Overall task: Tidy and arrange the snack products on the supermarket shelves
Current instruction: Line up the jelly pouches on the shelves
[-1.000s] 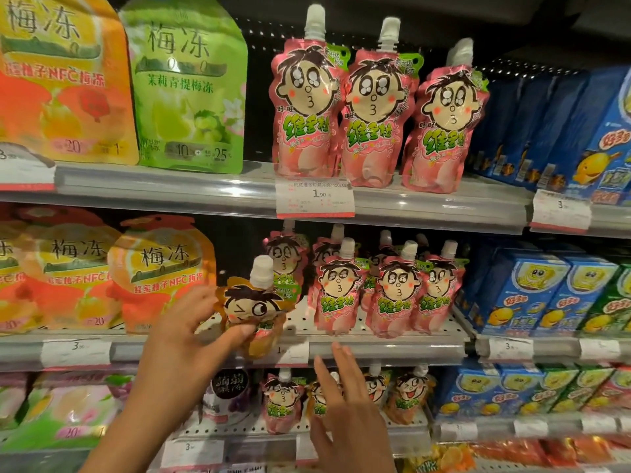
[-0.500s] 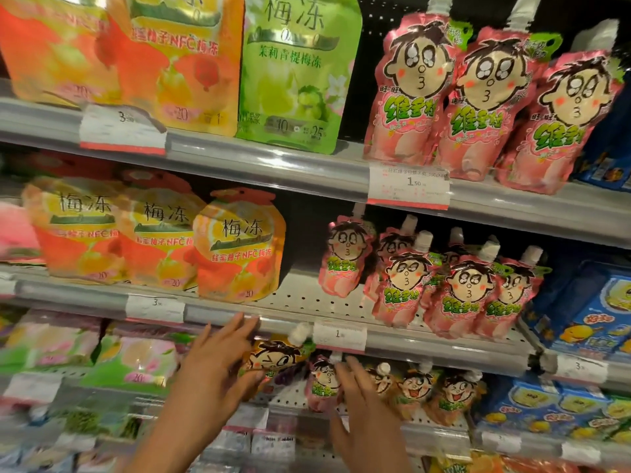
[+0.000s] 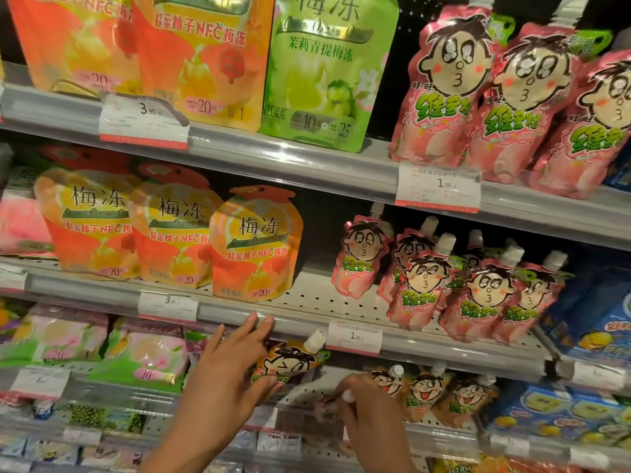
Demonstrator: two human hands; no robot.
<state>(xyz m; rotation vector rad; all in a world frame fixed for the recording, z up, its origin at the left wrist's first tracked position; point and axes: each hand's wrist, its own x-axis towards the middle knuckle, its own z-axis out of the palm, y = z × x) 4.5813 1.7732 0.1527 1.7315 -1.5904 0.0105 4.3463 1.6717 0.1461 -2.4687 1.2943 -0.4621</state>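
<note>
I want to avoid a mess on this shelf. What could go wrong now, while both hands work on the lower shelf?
1. The left hand holds the orange pouch only at one edge, tilted, so it may slip.
2. The right hand works close to the standing orange pouches, which might topple.
3. The raised fingers touch the shelf rail beside a price tag, which they might knock loose.

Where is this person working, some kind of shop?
Very likely a supermarket snack aisle. Tiered metal shelves carry price tags on their front rails, and the same products stand in rows: pink spouted pouches and orange jelly pouches. The left hand holds an orange spouted pouch.
</note>
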